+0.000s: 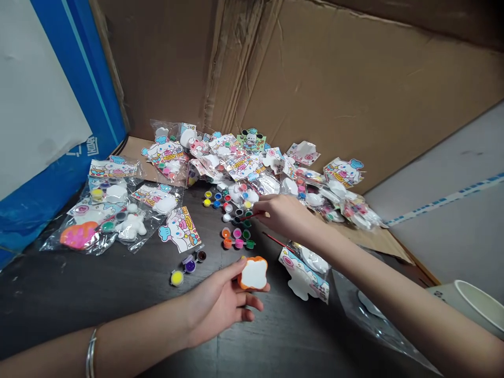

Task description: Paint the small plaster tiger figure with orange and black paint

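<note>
A small bread-shaped piece (254, 274), white in the middle with an orange rim, is held between the thumb and fingers of my left hand (220, 299). My right hand (279, 212) reaches over the paint pots and pinches a thin red brush (256, 214), its tip near the black and green pots (242, 216). Orange, pink and green pots (238, 239) stand open just above the bread-shaped piece. Yellow, purple and dark brown pots (189, 265) lie open to the left. Another red brush (277, 240) rests below my right wrist.
Bagged white figures with cartoon cards (244, 167) are heaped along the cardboard wall (334, 68). More bags (114, 197) lie at the left, one with an orange and pink piece (79, 235). A pale tub (472, 302) stands at the right edge.
</note>
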`<state>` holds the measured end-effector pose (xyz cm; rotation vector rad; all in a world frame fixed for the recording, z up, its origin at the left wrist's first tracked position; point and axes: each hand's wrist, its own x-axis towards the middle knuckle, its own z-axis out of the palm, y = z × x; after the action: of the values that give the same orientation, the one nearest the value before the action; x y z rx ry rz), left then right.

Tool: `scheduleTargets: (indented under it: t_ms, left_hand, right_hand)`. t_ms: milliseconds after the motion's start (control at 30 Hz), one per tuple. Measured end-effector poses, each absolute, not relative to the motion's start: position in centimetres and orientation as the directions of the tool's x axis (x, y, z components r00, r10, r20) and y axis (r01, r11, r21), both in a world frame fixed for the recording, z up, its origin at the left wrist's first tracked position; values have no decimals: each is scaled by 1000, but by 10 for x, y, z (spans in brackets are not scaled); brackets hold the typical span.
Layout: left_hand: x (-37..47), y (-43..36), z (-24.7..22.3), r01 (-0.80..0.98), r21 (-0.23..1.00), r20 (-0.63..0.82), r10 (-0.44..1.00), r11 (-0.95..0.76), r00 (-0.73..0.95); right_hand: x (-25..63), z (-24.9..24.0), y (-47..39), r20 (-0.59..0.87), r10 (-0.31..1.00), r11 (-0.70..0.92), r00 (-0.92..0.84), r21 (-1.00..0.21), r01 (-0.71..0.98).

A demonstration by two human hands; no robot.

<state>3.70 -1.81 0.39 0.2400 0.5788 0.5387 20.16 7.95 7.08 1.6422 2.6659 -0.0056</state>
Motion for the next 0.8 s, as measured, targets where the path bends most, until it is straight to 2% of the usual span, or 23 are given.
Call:
scheduleTargets:
  t_ms: [133, 300, 467, 800]
  left_hand:
    - [38, -17, 10, -405, 347, -500, 532, 846, 683]
    - [38, -16, 18, -398, 331, -561, 517, 856, 646]
    - [40, -15, 18, -395, 342, -551, 523, 852, 651]
    - [41, -13, 22, -400, 322, -600, 512, 858, 615]
  right_hand:
    - [192, 73, 83, -8, 876, 480, -482, -55, 875]
    - [180, 73, 90, -7, 848, 513, -530, -238, 825]
    - [177, 60, 94, 27, 882, 442, -471, -393, 806]
    - [183, 45, 86, 131, 904, 416, -407, -491, 766]
